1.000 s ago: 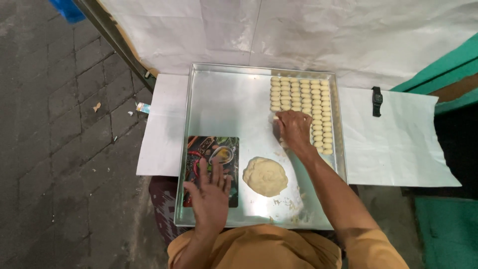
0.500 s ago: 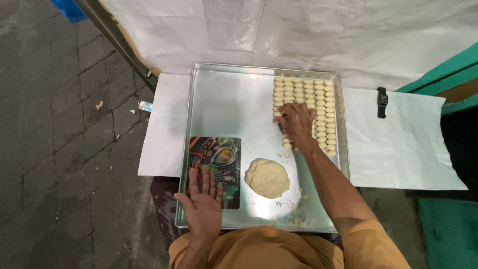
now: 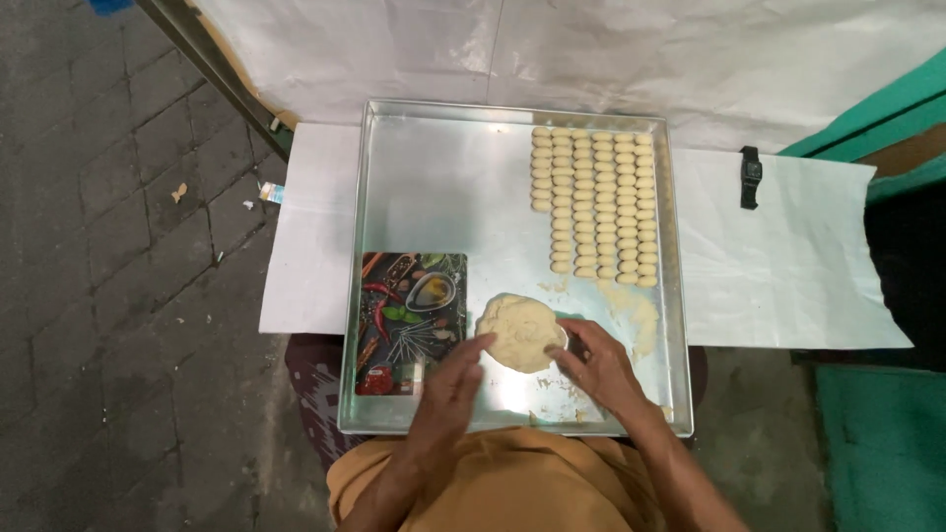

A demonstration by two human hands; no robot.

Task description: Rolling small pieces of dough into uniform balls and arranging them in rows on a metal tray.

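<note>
A large metal baking tray (image 3: 443,187) lies in front of me on white paper. Several rows of small pale dough pieces (image 3: 596,202) fill its far right part. A flat lump of pale dough (image 3: 519,330) sits near the tray's front middle. My left hand (image 3: 451,384) reaches to the lump's left edge with fingers apart. On the lump's right side, my right hand (image 3: 596,365) touches the dough with curled fingers. A small picture-printed board (image 3: 409,320) lies at the tray's front left.
White paper (image 3: 788,256) covers the surface under and around the tray. A black wristwatch (image 3: 751,177) lies on the paper to the right. Grey paving (image 3: 118,296) is on the left, a green surface (image 3: 877,443) on the right.
My right hand has come back from the rows of dough pieces to the dough lump. My left hand has left the printed board and moved right to the lump.
</note>
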